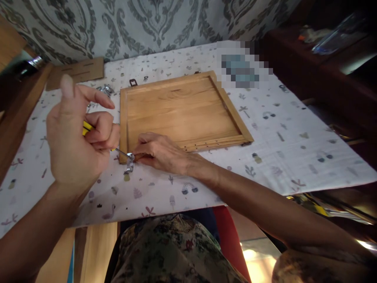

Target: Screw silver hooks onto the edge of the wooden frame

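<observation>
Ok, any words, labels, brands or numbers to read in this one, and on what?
None can be read.
The tablecloth: only small printed pictures, no letters.
The wooden panel and the cardboard piece: blank.
The patch beyond the panel: blurred out.
The screwdriver in the left hand and the metal fitting held by the right hand: no marking that can be made out.
</observation>
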### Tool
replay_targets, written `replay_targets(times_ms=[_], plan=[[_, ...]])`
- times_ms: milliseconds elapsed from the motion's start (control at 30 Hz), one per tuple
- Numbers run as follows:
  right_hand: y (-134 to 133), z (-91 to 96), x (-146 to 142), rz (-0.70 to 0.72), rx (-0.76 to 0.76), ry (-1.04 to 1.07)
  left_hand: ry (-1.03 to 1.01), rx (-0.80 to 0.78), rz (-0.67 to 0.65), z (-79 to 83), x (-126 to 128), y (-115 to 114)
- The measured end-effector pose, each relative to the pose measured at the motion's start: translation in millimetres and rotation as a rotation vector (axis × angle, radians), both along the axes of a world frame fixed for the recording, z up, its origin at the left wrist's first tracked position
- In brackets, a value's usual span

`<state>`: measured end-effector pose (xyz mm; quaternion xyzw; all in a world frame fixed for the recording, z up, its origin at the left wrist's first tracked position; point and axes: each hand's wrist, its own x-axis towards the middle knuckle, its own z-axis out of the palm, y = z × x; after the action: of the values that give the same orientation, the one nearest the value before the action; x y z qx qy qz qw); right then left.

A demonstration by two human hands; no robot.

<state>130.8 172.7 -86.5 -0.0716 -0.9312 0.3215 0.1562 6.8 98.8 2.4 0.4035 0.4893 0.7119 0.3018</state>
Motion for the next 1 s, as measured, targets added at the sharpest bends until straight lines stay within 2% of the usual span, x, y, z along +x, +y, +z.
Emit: replay_targets(times_ms=[67, 200, 267, 333, 500, 600, 733, 833, 900, 1000], plan=[[0, -0.1, 0, 0.005, -0.018, 0.011, 0.015, -0.026, -0.087, -0.2, -6, 2], [0, 0.7, 1, 0.001, -0.052, 0.028, 0.074, -0.037, -0.485, -2.9, -26, 2], [-1, 1.1, 1, -0.006, -0.055, 0.028, 0.096, -0.029, -0.598, -3.8, -31, 3], [-1, 1.1, 1, -0.007, -0.052, 0.025, 0.075, -0.016, -0.549, -4.5, -30, 3], [0, -0.5, 0, -0.009, -0.009, 0.001, 0.103, 0.016, -0.107, -6.7, -14, 5], [0, -0.5, 0, -0.014, -0.001, -0.004, 0.108, 0.014, 0.027, -6.5, -5, 3], [0, 0.4, 1, -0.005, -0.002, -0.003, 0.060, 0.015, 0.014, -3.5, 5, 0], [0, -0.2, 1, 0.003, -0.002, 0.015, 0.073, 0.006, -0.042, -2.8, 4, -1], [0, -0.8, 1, 0.004, -0.011, 0.027, 0.098, -0.011, -0.161, -3.7, -4, -1], [0, -1.4, 1, 0.004, -0.033, 0.045, 0.128, -0.024, -0.420, -6.2, -21, 1]])
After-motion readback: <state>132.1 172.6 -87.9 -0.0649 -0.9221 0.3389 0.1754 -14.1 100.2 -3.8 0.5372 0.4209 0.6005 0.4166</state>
